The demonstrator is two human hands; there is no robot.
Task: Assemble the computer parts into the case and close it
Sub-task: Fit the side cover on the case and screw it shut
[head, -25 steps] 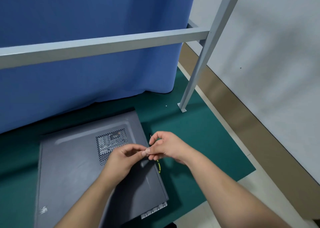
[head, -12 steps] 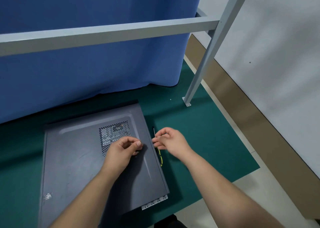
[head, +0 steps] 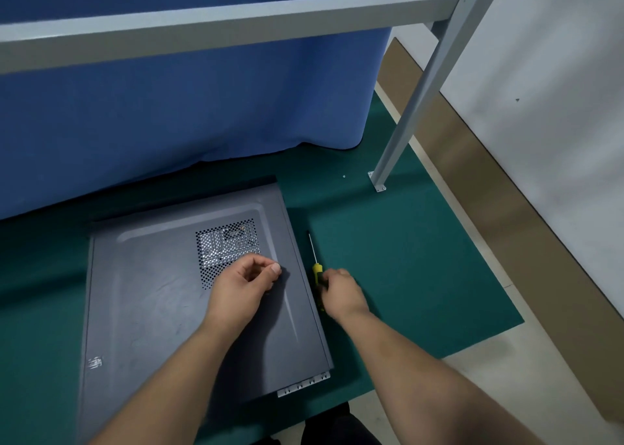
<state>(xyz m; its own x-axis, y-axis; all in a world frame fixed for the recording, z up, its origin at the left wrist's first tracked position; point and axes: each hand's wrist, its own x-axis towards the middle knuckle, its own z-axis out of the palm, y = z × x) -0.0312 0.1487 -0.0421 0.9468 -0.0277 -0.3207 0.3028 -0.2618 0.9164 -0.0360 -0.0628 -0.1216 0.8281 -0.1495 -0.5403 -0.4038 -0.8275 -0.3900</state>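
Green mat [head: 422, 275] carries grey computer case [head: 152, 309], lying flat, side panel on. Left hand [head: 243, 286] above panel, fingers curled, thumb to fingertips; contents cannot be told. Right hand [head: 341, 292] grasps screwdriver [head: 315, 269] handle just beside case's right edge.

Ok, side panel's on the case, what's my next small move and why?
Probably close the right hand round the screwdriver and lift it off the green mat. It already touches the yellow handle beside the case, and the left hand seems to pinch something small, perhaps a screw.
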